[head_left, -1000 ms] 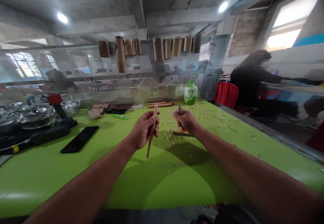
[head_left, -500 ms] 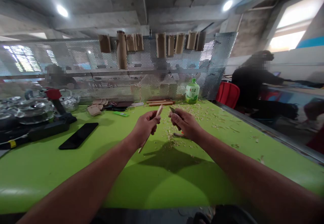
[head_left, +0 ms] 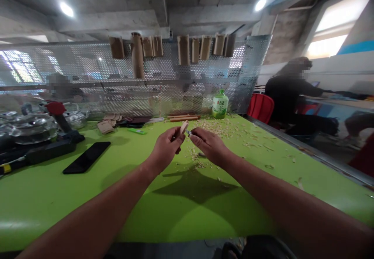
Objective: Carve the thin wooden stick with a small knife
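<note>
My left hand (head_left: 166, 148) is closed around a pale wooden stick (head_left: 184, 126), whose end sticks up past the thumb. Closed on a small carving knife (head_left: 188, 132), my right hand (head_left: 209, 142) is just to the right of it. Only a short bit of the blade shows, close to or touching the wood; which of the two I cannot tell. Most of the knife's handle is hidden in the fingers. Under the hands, curled wood shavings (head_left: 195, 164) lie on the green tabletop (head_left: 140, 216). Partly behind the right hand lies a dark stick-like tool (head_left: 201, 155).
A black phone (head_left: 87, 157) and metal teapots (head_left: 32, 128) are on the left. At the back stand a green tea bottle (head_left: 220, 105), wood strips (head_left: 183, 117) and a green cutter (head_left: 136, 131). A perforated metal screen (head_left: 157, 91) closes the far edge. One person (head_left: 288, 83) sits at right.
My right hand has moved left, bringing the knife blade up to the stick's end. The stick in my left hand has tilted, and its lower end no longer shows.
</note>
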Tool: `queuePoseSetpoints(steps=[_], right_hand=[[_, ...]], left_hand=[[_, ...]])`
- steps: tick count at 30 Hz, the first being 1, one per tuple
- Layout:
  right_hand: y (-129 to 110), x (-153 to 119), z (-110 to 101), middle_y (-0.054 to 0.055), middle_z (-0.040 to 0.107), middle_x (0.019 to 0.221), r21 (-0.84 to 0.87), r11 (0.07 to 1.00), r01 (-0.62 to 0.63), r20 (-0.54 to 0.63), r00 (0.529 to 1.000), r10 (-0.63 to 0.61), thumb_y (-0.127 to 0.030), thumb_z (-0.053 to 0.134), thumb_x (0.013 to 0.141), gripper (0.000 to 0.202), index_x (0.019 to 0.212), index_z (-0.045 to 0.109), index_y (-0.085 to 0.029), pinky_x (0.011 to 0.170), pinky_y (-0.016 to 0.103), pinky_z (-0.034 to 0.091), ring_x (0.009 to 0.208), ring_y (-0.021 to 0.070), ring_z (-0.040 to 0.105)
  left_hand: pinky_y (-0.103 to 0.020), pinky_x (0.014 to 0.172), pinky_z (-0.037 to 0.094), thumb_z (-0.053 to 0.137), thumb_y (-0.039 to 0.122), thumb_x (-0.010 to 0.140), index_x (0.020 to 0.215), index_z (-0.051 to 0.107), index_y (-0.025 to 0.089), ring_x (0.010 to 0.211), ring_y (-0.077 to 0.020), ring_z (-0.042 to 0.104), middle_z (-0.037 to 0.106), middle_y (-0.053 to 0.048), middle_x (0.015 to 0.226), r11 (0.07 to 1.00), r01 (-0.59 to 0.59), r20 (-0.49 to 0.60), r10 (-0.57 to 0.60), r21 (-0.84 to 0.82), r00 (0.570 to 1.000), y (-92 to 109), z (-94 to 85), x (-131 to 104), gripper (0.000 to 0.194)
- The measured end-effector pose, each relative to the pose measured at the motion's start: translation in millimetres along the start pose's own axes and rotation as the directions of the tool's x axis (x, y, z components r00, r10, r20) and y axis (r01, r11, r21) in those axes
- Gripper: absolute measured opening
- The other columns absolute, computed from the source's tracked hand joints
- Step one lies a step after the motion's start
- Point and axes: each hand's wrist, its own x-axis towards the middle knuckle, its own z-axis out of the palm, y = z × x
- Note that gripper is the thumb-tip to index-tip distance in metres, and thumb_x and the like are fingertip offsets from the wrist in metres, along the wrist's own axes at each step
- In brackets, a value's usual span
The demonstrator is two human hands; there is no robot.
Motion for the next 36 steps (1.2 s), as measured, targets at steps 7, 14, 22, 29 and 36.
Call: queuePoseSetpoints(steps=[7, 14, 22, 29, 36], right_hand=[[1.3, 1.0, 4.2, -0.002, 0.049, 0.070, -0.041, 0.999, 0.028, 0.002, 1.000, -0.028, -0.043, 0.045, 0.095, 0.027, 0.081, 0.048, -0.020, 0.057, 0.026, 0.027, 0.063, 0.0123, 0.044], [-6.5, -0.4, 0.9, -0.001, 0.049, 0.069, -0.112, 0.993, 0.037, 0.020, 0.999, -0.035, -0.041, 0.043, 0.096, 0.026, 0.079, 0.046, -0.020, 0.056, 0.027, 0.024, 0.060, 0.0122, 0.042], [-8.0, -1.8, 1.0, -0.001, 0.050, 0.069, -0.009, 0.999, 0.041, 0.033, 0.999, -0.040, -0.041, 0.043, 0.096, 0.028, 0.076, 0.044, -0.021, 0.055, 0.027, 0.027, 0.060, 0.0118, 0.041], [-10.1, -4.1, 1.7, 0.000, 0.052, 0.070, 0.049, 0.996, 0.080, 0.016, 0.997, -0.081, -0.044, 0.043, 0.096, 0.031, 0.077, 0.047, -0.021, 0.057, 0.027, 0.029, 0.063, 0.0126, 0.042], [-5.7, -1.7, 4.5, -0.001, 0.051, 0.068, 0.016, 0.996, 0.087, 0.019, 0.996, -0.087, -0.037, 0.050, 0.092, 0.025, 0.074, 0.047, -0.020, 0.056, 0.026, 0.028, 0.060, 0.0118, 0.040]], left_hand=[[-0.019, 0.042, 0.035, 0.063, 0.032, 0.084, 0.109, 0.065, 0.014, 0.046, -0.0055, 0.041, 0.048, 0.004, 0.064, 1.000, 0.017, 0.015, -0.016, -0.014, 1.000, 0.1, -0.2, 0.7, 0.031], [-0.020, 0.052, 0.036, 0.064, 0.033, 0.084, 0.116, 0.068, 0.018, 0.054, -0.0091, 0.042, 0.051, 0.003, 0.061, 0.984, -0.102, -0.007, 0.104, 0.145, 0.995, 0.5, -7.8, 2.7, 0.037], [-0.028, 0.082, 0.046, 0.064, 0.039, 0.084, 0.120, 0.067, 0.021, 0.090, -0.0193, 0.059, 0.069, -0.006, 0.096, 0.930, -0.250, 0.113, 0.227, 0.270, 0.967, 1.0, -16.0, 3.5, 0.040], [-0.028, 0.085, 0.044, 0.066, 0.039, 0.083, 0.116, 0.069, 0.021, 0.091, -0.0197, 0.060, 0.071, -0.007, 0.102, 0.857, -0.360, 0.087, 0.353, 0.369, 0.931, 0.1, -13.1, 5.0, 0.038], [-0.026, 0.076, 0.043, 0.073, 0.041, 0.076, 0.111, 0.072, 0.020, 0.082, -0.0188, 0.058, 0.069, -0.005, 0.092, 0.903, -0.297, 0.042, 0.299, 0.310, 0.953, 0.1, -10.8, 3.6, 0.041]])
